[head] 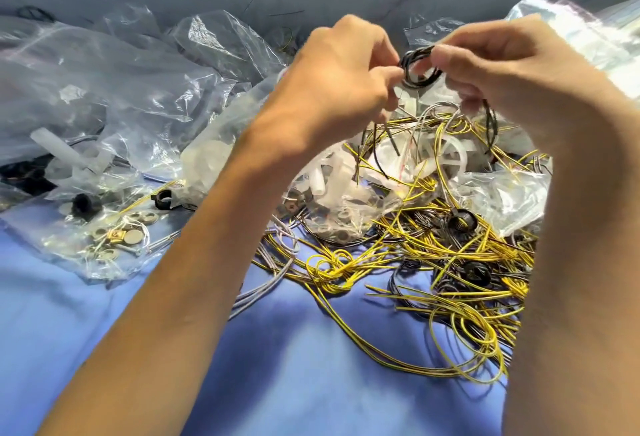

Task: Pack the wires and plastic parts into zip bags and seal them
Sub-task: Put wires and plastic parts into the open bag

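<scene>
My left hand [341, 77] and right hand [502, 68] both pinch a small coil of black wire [417, 66], raised between them. Below it, yellow wires [433, 262] lie tangled on the blue surface [294, 366].

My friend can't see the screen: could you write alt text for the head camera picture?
A person's left hand and right hand pinch a small coil of black wire above a blue cloth. Below lies a tangle of yellow wires; clear zip bags holding white plastic parts and metal discs are heaped to the left.
</scene>
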A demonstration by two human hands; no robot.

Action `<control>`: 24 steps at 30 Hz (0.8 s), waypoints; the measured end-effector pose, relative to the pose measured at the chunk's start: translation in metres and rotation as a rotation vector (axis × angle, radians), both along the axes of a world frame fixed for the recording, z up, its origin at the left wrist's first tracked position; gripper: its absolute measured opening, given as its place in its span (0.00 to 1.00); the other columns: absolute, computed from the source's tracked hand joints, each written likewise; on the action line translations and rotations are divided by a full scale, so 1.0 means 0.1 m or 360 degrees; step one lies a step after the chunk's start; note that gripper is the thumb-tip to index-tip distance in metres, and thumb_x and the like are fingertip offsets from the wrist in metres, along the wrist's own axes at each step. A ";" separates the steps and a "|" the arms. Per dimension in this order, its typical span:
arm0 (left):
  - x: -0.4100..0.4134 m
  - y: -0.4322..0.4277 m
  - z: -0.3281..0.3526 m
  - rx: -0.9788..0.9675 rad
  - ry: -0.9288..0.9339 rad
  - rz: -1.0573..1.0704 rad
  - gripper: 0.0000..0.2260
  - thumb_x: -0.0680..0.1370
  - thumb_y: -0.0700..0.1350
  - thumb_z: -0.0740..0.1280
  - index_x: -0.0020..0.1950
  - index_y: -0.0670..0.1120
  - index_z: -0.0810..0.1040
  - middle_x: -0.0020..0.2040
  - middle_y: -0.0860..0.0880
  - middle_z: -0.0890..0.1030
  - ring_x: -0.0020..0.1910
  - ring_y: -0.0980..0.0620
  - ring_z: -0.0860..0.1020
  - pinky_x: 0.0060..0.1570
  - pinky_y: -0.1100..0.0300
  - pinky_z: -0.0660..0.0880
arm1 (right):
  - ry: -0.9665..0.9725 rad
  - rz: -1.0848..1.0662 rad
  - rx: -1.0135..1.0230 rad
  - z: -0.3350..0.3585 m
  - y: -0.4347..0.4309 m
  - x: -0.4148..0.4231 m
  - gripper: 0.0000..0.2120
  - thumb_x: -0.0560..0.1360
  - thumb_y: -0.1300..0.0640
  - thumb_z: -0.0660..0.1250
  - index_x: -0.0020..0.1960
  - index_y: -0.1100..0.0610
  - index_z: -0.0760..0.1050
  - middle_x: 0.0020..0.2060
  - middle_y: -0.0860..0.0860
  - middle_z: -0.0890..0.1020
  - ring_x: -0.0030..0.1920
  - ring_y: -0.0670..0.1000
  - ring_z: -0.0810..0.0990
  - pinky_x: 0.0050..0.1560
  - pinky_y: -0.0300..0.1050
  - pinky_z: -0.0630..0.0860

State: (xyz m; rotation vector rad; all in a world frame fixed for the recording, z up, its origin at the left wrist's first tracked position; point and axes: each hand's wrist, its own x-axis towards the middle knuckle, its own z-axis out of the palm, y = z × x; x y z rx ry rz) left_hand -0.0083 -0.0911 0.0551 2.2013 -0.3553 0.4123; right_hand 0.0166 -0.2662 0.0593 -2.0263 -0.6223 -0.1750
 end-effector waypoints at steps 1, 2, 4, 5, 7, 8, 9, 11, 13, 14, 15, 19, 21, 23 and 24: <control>-0.01 0.03 0.01 0.0034 0.0013 -0.0014 0.05 0.77 0.41 0.66 0.44 0.44 0.81 0.33 0.52 0.82 0.30 0.60 0.80 0.40 0.67 0.78 | -0.0053 -0.0023 0.0023 0.01 0.00 0.01 0.08 0.80 0.59 0.62 0.47 0.54 0.79 0.22 0.42 0.68 0.28 0.43 0.64 0.30 0.32 0.65; -0.02 0.06 0.03 0.0057 0.0036 -0.0038 0.05 0.77 0.41 0.66 0.44 0.43 0.81 0.33 0.51 0.82 0.30 0.61 0.80 0.39 0.67 0.78 | -0.0130 -0.0045 0.0015 0.01 0.00 0.01 0.08 0.79 0.61 0.62 0.48 0.54 0.79 0.22 0.42 0.70 0.27 0.41 0.65 0.29 0.30 0.63; -0.04 0.13 0.06 0.0090 0.0087 -0.0097 0.06 0.77 0.40 0.66 0.42 0.44 0.81 0.32 0.51 0.83 0.32 0.59 0.81 0.42 0.61 0.80 | -0.0305 -0.0102 -0.0063 0.01 0.01 0.00 0.09 0.78 0.63 0.62 0.50 0.55 0.80 0.24 0.43 0.74 0.23 0.40 0.66 0.26 0.27 0.59; -0.05 0.17 0.08 0.0106 0.0104 -0.0122 0.06 0.77 0.40 0.66 0.41 0.45 0.81 0.31 0.51 0.83 0.33 0.58 0.81 0.43 0.59 0.81 | -0.0390 -0.0144 -0.0081 0.01 0.02 -0.01 0.09 0.78 0.63 0.62 0.50 0.57 0.81 0.26 0.44 0.75 0.23 0.40 0.66 0.25 0.27 0.59; -0.06 0.21 0.10 0.0122 0.0131 -0.0169 0.07 0.77 0.41 0.66 0.40 0.46 0.81 0.32 0.54 0.83 0.34 0.58 0.82 0.45 0.56 0.81 | -0.0545 -0.0245 -0.0049 0.02 0.03 -0.02 0.10 0.77 0.63 0.61 0.49 0.59 0.81 0.28 0.51 0.76 0.24 0.39 0.69 0.27 0.27 0.61; -0.06 0.22 0.11 0.0127 0.0139 -0.0185 0.07 0.77 0.41 0.66 0.40 0.46 0.80 0.32 0.54 0.83 0.34 0.58 0.82 0.45 0.56 0.81 | -0.0599 -0.0290 -0.0016 0.03 0.05 -0.01 0.10 0.76 0.62 0.61 0.48 0.59 0.81 0.29 0.54 0.76 0.25 0.40 0.70 0.30 0.28 0.62; -0.07 0.22 0.11 0.0129 0.0146 -0.0194 0.07 0.77 0.41 0.67 0.40 0.46 0.80 0.32 0.55 0.83 0.34 0.58 0.82 0.45 0.55 0.81 | -0.0632 -0.0329 0.0015 0.04 0.07 0.01 0.09 0.76 0.61 0.62 0.47 0.58 0.82 0.29 0.53 0.77 0.27 0.42 0.70 0.32 0.31 0.64; -0.08 0.21 0.11 0.0078 0.0156 -0.0206 0.06 0.76 0.40 0.67 0.40 0.46 0.80 0.32 0.53 0.83 0.33 0.57 0.82 0.44 0.57 0.81 | -0.0622 -0.0380 0.0060 0.04 0.12 0.04 0.09 0.76 0.59 0.62 0.45 0.58 0.81 0.29 0.53 0.77 0.27 0.45 0.72 0.32 0.38 0.67; -0.10 0.19 0.12 -0.0055 0.0150 -0.0221 0.05 0.76 0.40 0.68 0.41 0.45 0.80 0.33 0.51 0.84 0.33 0.55 0.82 0.42 0.59 0.81 | -0.0541 -0.0360 0.0101 0.04 0.16 0.05 0.08 0.77 0.60 0.63 0.46 0.60 0.80 0.30 0.53 0.78 0.26 0.45 0.75 0.31 0.36 0.70; -0.10 0.20 0.12 -0.0105 0.0143 -0.0225 0.05 0.76 0.41 0.68 0.41 0.45 0.81 0.34 0.50 0.84 0.34 0.55 0.82 0.43 0.58 0.81 | -0.0487 -0.0315 0.0141 0.04 0.18 0.04 0.07 0.78 0.60 0.63 0.47 0.60 0.79 0.31 0.52 0.79 0.27 0.44 0.78 0.31 0.34 0.72; -0.11 0.20 0.14 -0.0123 0.0140 -0.0229 0.05 0.76 0.42 0.68 0.42 0.45 0.82 0.36 0.50 0.84 0.34 0.55 0.82 0.44 0.57 0.81 | -0.0434 -0.0261 0.0191 0.04 0.20 0.04 0.06 0.78 0.60 0.63 0.47 0.59 0.79 0.31 0.49 0.80 0.29 0.44 0.80 0.32 0.33 0.74; -0.10 0.21 0.16 -0.0120 0.0153 -0.0234 0.09 0.77 0.49 0.68 0.44 0.46 0.84 0.38 0.52 0.84 0.35 0.59 0.80 0.44 0.63 0.80 | -0.0357 -0.0123 0.0241 0.06 0.30 0.00 0.07 0.79 0.59 0.64 0.43 0.52 0.77 0.30 0.43 0.81 0.35 0.46 0.85 0.36 0.39 0.80; -0.10 0.21 0.15 -0.0144 0.0146 -0.0192 0.07 0.75 0.48 0.70 0.46 0.45 0.82 0.38 0.50 0.84 0.36 0.58 0.81 0.43 0.61 0.80 | -0.0337 -0.0086 0.0221 0.06 0.37 0.00 0.06 0.79 0.59 0.64 0.44 0.54 0.78 0.35 0.50 0.83 0.36 0.49 0.85 0.38 0.44 0.82; -0.09 0.21 0.14 -0.0204 0.0126 -0.0155 0.06 0.73 0.45 0.72 0.47 0.44 0.81 0.40 0.47 0.85 0.36 0.55 0.83 0.46 0.57 0.81 | -0.0289 -0.0040 0.0217 0.06 0.43 -0.01 0.05 0.79 0.59 0.63 0.47 0.56 0.78 0.40 0.58 0.83 0.37 0.52 0.86 0.39 0.49 0.82; -0.09 0.22 0.14 -0.0243 0.0114 -0.0129 0.07 0.72 0.44 0.72 0.47 0.44 0.81 0.40 0.46 0.85 0.37 0.54 0.83 0.47 0.55 0.81 | -0.0264 -0.0011 0.0223 0.06 0.45 -0.01 0.06 0.79 0.59 0.63 0.48 0.57 0.78 0.40 0.59 0.83 0.37 0.53 0.86 0.39 0.49 0.82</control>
